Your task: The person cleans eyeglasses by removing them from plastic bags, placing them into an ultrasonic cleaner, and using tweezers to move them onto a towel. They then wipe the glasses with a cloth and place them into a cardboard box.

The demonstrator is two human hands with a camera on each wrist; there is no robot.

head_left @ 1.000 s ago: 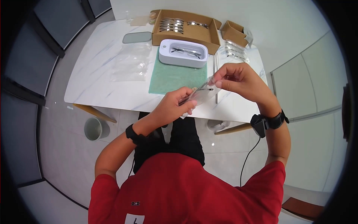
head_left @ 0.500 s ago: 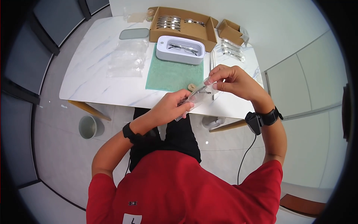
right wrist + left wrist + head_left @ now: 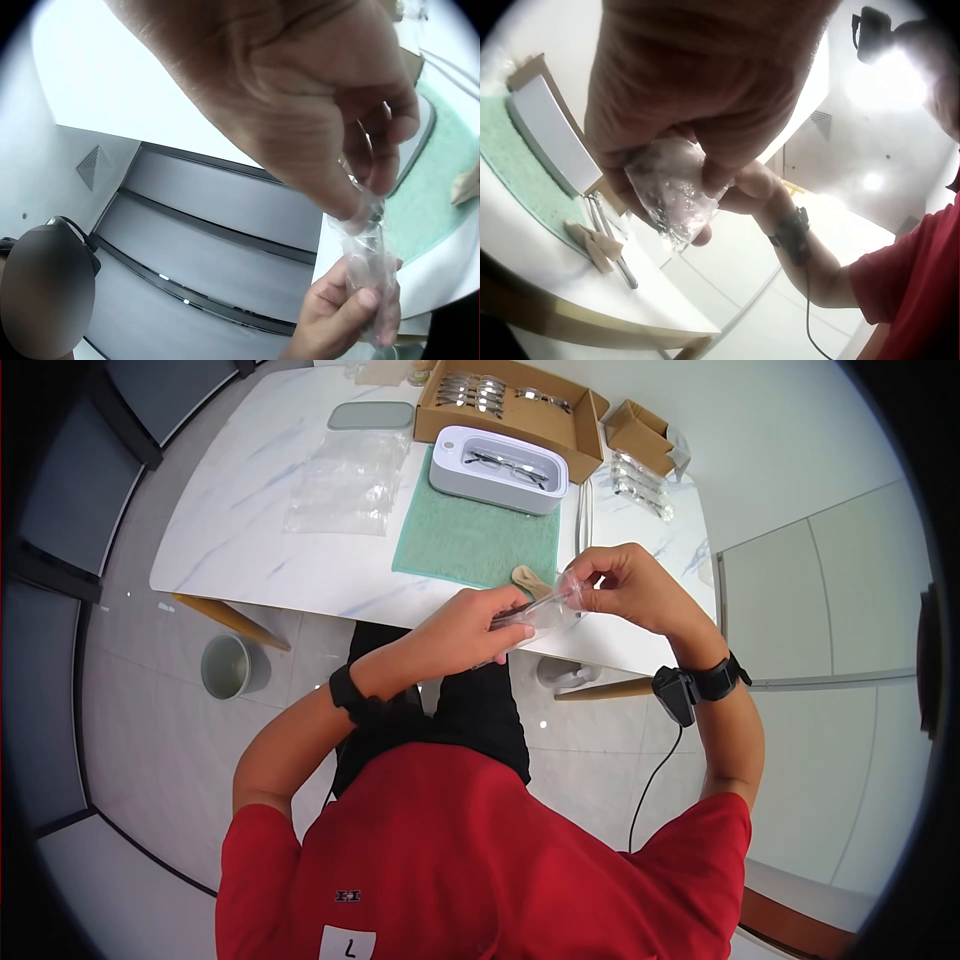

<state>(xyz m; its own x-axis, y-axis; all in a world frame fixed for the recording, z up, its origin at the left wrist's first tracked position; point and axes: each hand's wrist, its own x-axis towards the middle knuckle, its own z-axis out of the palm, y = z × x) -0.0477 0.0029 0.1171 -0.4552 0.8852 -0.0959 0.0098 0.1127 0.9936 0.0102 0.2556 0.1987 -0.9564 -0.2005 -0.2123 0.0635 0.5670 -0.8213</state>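
Note:
A clear plastic bag with eyeglasses inside is stretched between both hands above the table's front edge. My left hand grips its lower end, thumb on top, and dark frame parts show beside the thumb. At the other end, my right hand pinches the crinkled plastic between thumb and fingers. In the right wrist view the bag runs from the right fingertips down into the left hand. Crumpled film of the bag shows under the left palm in the left wrist view, hiding most of the glasses.
A white ultrasonic cleaner holding eyeglasses stands on a green towel. A beige cloth and tweezers lie nearby. Behind are a cardboard box of glasses, bagged glasses and flat clear bags.
The right fingers have moved slightly lower on the bag's upper end, and the plastic there is more gathered. The left hand keeps its grip. The head view has shifted, with the table higher in it.

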